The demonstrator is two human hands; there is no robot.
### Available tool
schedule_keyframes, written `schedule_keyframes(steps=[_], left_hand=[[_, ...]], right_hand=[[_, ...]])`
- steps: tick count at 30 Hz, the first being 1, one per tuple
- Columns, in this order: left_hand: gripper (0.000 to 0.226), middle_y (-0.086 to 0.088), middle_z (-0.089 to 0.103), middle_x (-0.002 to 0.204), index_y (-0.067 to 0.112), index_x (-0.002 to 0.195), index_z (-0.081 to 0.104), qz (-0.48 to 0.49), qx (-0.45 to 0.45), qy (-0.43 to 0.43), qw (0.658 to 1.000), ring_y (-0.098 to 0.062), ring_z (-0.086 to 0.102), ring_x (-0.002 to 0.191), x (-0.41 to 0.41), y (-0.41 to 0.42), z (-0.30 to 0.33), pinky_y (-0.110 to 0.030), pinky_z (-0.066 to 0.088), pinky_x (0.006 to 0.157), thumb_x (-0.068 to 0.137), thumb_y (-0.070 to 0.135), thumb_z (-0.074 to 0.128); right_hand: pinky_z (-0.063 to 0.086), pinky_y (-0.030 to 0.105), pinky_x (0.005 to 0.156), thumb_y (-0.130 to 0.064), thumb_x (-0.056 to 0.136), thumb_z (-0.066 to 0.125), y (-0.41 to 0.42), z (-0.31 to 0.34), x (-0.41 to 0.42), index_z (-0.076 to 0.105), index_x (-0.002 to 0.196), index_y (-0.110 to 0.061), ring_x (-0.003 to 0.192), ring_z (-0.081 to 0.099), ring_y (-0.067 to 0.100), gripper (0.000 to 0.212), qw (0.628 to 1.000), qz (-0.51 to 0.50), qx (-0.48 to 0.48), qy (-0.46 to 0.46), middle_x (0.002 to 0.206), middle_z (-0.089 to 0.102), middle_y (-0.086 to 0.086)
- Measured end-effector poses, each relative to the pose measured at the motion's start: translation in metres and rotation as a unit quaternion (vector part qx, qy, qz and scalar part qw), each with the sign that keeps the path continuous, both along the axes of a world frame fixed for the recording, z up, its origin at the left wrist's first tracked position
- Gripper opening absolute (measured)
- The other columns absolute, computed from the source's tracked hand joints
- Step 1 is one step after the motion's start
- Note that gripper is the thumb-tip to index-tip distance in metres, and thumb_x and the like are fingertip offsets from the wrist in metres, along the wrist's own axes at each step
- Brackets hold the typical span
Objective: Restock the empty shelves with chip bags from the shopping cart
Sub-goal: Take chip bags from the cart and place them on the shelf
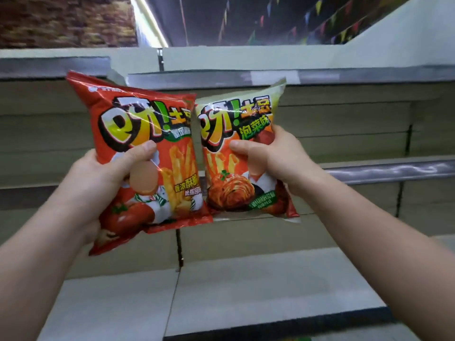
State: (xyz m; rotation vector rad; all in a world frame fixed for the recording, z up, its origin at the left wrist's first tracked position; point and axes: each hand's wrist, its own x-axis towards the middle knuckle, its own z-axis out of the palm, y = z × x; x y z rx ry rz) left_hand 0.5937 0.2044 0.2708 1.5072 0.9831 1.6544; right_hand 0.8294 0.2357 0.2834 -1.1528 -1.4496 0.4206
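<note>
The left hand grips a red chip bag, thumb on its front. The right hand grips a green-topped chip bag just right of it, both raised before the shelves.

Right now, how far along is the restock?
Done: nothing shows yet; every shelf in view is bare. In hand: the left hand grips a red chip bag and the right hand grips a red and green chip bag, both held up in front of the shelves, not yet set down. Left: placing these two, then filling the remaining shelves. The cart is out of view, so remaining stock is unknown.
</note>
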Motion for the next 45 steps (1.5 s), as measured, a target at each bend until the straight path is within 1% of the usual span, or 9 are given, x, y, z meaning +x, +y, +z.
schedule_keyframes(steps=[5,9,14,22,28,31,35,40,45], left_hand=[[0.074,0.001,0.076,0.082,0.024,0.094,0.069,-0.103,-0.004,0.008,0.995,-0.02,0.073,0.07,0.082,0.012,0.009,-0.031,0.056,0.062,0.028,0.056,0.082],[0.043,0.001,0.075,0.079,0.021,0.092,0.068,-0.182,-0.01,0.008,0.983,-0.019,0.073,0.068,0.15,0.013,0.017,-0.026,0.056,0.056,0.055,0.041,0.073],[0.041,0.001,0.075,0.077,0.021,0.094,0.067,-0.254,-0.022,0.013,0.967,-0.018,0.072,0.063,0.232,0.006,0.021,-0.025,0.056,0.049,0.057,0.038,0.072],[0.044,0.0,0.075,0.079,0.021,0.091,0.067,-0.316,-0.027,0.022,0.948,-0.019,0.073,0.068,0.349,-0.016,0.021,-0.033,0.053,0.069,0.053,0.042,0.074],[0.034,-0.001,0.076,0.082,0.022,0.092,0.066,-0.374,-0.037,0.028,0.926,-0.021,0.073,0.073,0.417,-0.022,0.016,-0.032,0.056,0.068,0.064,0.038,0.075],[0.025,-0.001,0.076,0.081,0.021,0.09,0.066,-0.402,-0.041,0.023,0.914,-0.019,0.073,0.068,0.449,-0.022,0.014,-0.028,0.057,0.06,0.071,0.035,0.074],[0.03,-0.002,0.076,0.085,0.02,0.096,0.066,-0.431,-0.047,0.023,0.901,-0.021,0.073,0.073,0.486,-0.013,0.011,-0.031,0.056,0.066,0.072,0.035,0.075],[0.042,-0.004,0.075,0.095,0.019,0.107,0.065,-0.469,-0.048,0.03,0.881,-0.025,0.072,0.083,0.53,0.001,0.01,-0.037,0.057,0.077,0.071,0.036,0.078],[0.039,-0.003,0.074,0.096,0.021,0.103,0.066,-0.501,-0.036,0.042,0.864,-0.025,0.071,0.088,0.576,0.013,0.009,-0.043,0.055,0.087,0.07,0.037,0.079]], right_hand=[[0.053,0.039,0.089,-0.061,0.04,0.079,-0.032,0.006,0.088,0.059,0.11,-0.025,0.092,0.068,0.015,0.082,0.997,-0.078,-0.006,0.019,0.101,0.071,-0.007],[0.054,0.039,0.088,-0.063,0.038,0.077,-0.06,0.01,0.149,0.06,0.107,-0.025,0.091,0.069,0.015,0.081,0.99,-0.142,0.002,0.018,0.099,0.071,-0.007],[0.053,0.019,0.067,-0.043,0.067,0.08,-0.1,0.012,0.221,0.053,0.102,-0.023,0.052,0.064,-0.004,0.048,0.982,-0.19,-0.003,0.005,0.074,0.064,-0.016],[0.051,0.042,0.091,-0.053,0.056,0.081,-0.151,0.013,0.318,0.057,0.106,-0.025,0.094,0.067,0.019,0.062,0.957,-0.288,-0.017,0.013,0.103,0.069,-0.004],[0.052,0.042,0.09,-0.06,0.045,0.079,-0.178,0.007,0.374,0.058,0.11,-0.023,0.093,0.067,0.019,0.078,0.941,-0.337,-0.035,0.012,0.103,0.069,-0.004],[0.05,0.041,0.092,-0.052,0.059,0.081,-0.189,0.004,0.398,0.054,0.108,-0.02,0.094,0.065,0.018,0.064,0.932,-0.36,-0.04,0.016,0.102,0.066,-0.004],[0.05,0.042,0.093,-0.049,0.06,0.081,-0.193,-0.001,0.426,0.056,0.105,-0.022,0.097,0.065,0.019,0.058,0.918,-0.392,-0.044,0.026,0.105,0.067,-0.002],[0.049,0.043,0.095,-0.068,0.034,0.076,-0.188,-0.004,0.45,0.05,0.13,-0.021,0.107,0.062,0.023,0.109,0.89,-0.452,-0.044,0.031,0.118,0.064,0.0],[0.047,0.044,0.098,-0.068,0.036,0.075,-0.189,-0.007,0.478,0.046,0.134,-0.017,0.112,0.059,0.026,0.115,0.867,-0.496,-0.04,0.04,0.125,0.061,0.005]])
